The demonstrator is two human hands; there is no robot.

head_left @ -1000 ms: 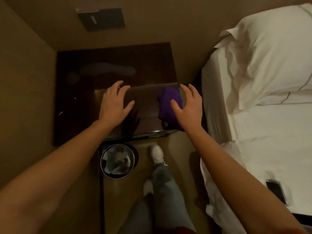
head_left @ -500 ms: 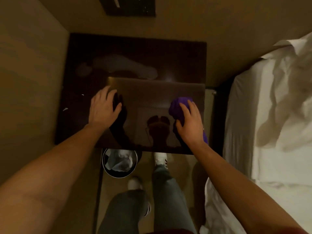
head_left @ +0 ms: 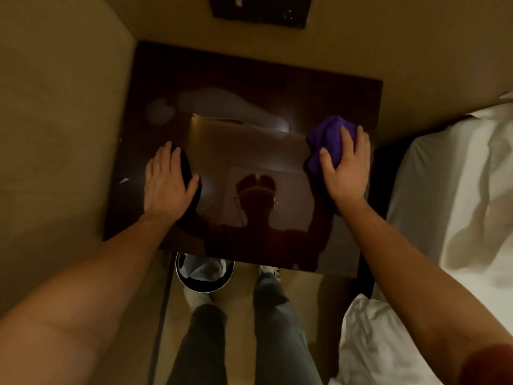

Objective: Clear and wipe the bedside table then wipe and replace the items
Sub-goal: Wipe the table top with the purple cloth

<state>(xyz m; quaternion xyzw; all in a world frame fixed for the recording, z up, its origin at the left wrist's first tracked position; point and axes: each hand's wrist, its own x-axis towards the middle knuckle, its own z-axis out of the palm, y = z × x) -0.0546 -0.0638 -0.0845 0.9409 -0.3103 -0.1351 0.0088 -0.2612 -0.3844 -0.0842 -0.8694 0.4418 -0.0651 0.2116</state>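
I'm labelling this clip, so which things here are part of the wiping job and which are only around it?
Part of the job:
- dark glossy wooden bedside table
- crumpled purple cloth
- right hand, pressing the cloth
- left hand, flat on the table

Just around:
- round metal waste bin
- white bed
- small white scrap

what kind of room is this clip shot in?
Probably a hotel bedroom. A bed with white sheets stands right beside a dark glossy bedside table set in a corner, a small lined waste bin sits below it, and the right hand presses a purple cloth on the tabletop.
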